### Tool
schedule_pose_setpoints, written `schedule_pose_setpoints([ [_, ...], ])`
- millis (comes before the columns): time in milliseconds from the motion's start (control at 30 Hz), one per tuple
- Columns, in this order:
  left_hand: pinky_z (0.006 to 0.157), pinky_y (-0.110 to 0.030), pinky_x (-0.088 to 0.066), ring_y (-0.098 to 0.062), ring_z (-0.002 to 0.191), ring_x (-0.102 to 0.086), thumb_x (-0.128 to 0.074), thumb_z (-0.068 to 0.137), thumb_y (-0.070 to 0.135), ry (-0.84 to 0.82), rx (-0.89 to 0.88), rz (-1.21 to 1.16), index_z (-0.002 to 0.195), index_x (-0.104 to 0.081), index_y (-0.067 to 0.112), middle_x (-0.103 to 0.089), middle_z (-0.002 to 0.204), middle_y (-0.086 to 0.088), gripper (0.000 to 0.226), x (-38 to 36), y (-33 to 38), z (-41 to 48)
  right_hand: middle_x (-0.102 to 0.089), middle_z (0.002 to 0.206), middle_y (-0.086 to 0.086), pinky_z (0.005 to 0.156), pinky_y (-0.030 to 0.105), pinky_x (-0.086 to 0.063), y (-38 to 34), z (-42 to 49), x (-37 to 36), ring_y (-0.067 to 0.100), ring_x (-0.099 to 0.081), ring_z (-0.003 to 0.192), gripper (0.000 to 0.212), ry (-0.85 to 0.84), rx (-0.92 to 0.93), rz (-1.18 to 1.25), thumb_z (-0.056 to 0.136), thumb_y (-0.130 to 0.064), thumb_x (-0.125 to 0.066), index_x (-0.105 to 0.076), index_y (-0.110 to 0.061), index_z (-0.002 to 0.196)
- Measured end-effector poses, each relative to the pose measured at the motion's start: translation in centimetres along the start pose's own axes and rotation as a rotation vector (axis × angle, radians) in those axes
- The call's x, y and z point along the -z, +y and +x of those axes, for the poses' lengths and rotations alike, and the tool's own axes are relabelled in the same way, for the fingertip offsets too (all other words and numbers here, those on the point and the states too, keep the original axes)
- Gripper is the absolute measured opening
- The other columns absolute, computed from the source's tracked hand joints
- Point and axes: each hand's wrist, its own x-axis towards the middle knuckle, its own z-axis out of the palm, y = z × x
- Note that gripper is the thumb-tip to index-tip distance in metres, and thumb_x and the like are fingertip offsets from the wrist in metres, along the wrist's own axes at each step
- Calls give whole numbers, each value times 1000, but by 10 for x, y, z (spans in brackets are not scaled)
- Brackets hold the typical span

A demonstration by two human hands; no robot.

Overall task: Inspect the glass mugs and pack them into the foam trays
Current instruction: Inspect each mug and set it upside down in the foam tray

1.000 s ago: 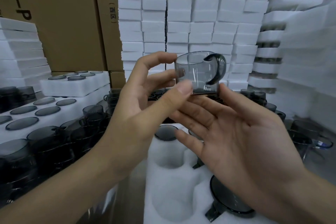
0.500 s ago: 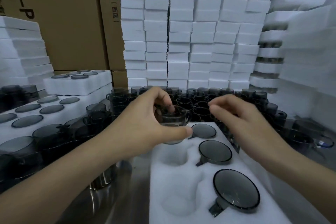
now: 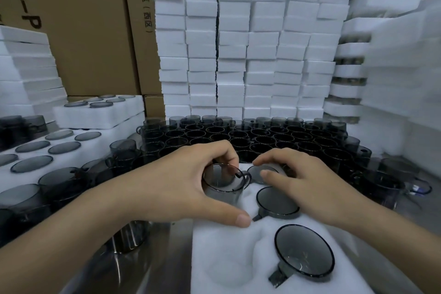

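Body in view: bare left hand (image 3: 186, 188) and bare right hand (image 3: 310, 188), each on an uncovered forearm. The left forearm (image 3: 71, 229) and right forearm (image 3: 393, 253) are bare along their whole visible length, out to the frame edges. The left thumbnail (image 3: 243, 218) is short, trimmed close and plain. Fingers slim. Right-hand nails too blurred to read.

1. Grips a glass mug (image 3: 223, 180) in the left hand (image 3: 186, 184), fingers curled over its far rim, thumb stretched out.
2. Holds the right hand (image 3: 307, 184) palm down, fingers loosely bent.
3. Angles both bare forearms in from the lower corners.
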Motion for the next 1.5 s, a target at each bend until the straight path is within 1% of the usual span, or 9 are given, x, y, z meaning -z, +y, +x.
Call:
schedule_pose_setpoints([
  [400,77,-25,-45,4,109,-53,-67,68,97,82,-18,270,115,-51,51,-52,119,32,67,-7,1,-3,-67,113,-24,87,7,-41,0,0,-1,-12,-55,107,17,7,-8,-22,98,-43,-63,-71,-45,112],
  [567,127,-31,-15,27,148,6,-31,72,109,-55,-66,284,154,1,76,3,157,57,94,-23,14,-7,-68,116,-22,97,16,-44,-2,0,-1,-6,-58,112,20,22,0,-49,99,-39,-63,-72,-41,117],
  [733,106,-4,26,37,126,36,-26,73,107,-187,-6,335,154,20,69,33,140,63,100,-30,22,-8,-68,117,-20,104,28,-47,-6,0,-1,-3,-59,113,21,19,1,-66,101,-33,-61,-72,-39,118],
  [933,104,-1,30,31,131,40,-22,79,103,-224,-51,372,147,26,68,43,139,58,91,-37,22,-2,-67,117,-18,104,34,-47,-6,0,-1,1,-59,113,24,19,0,-90,100,-30,-59,-71,-38,119],
  [1000,107,0,25,29,139,32,-25,82,100,-145,-97,368,155,16,66,35,146,59,90,-40,20,-2,-67,115,-19,104,33,-48,-4,0,-1,-1,-59,112,22,29,15,-92,101,-31,-59,-71,-38,118],
  [1067,122,-10,-7,26,148,-8,-31,93,91,47,-205,369,159,-25,64,-9,157,56,72,-39,19,-7,-67,114,-20,103,33,-49,1,0,3,0,-60,111,20,92,39,-116,103,-37,-58,-70,-37,118],
  [1133,94,-20,-42,7,108,-58,-48,100,70,237,-357,465,110,-69,44,-64,112,30,35,-39,23,-9,-65,118,-21,103,37,-48,9,2,15,5,-59,114,25,192,37,-302,103,-45,-54,-68,-38,122],
  [1233,61,-29,-37,-10,61,-41,-61,100,44,366,-488,510,64,-42,27,-40,64,9,44,-42,26,-9,-64,120,-15,98,40,-47,25,7,40,12,-57,111,32,282,-39,-601,102,-46,-52,-66,-34,128],
  [1500,56,-28,-32,-20,63,-43,-51,102,53,223,-309,423,66,-34,17,-46,68,-1,54,-45,13,-4,-65,72,-11,61,29,-47,36,9,39,1,-59,74,16,200,-64,-503,100,-45,-55,-65,-39,88],
])
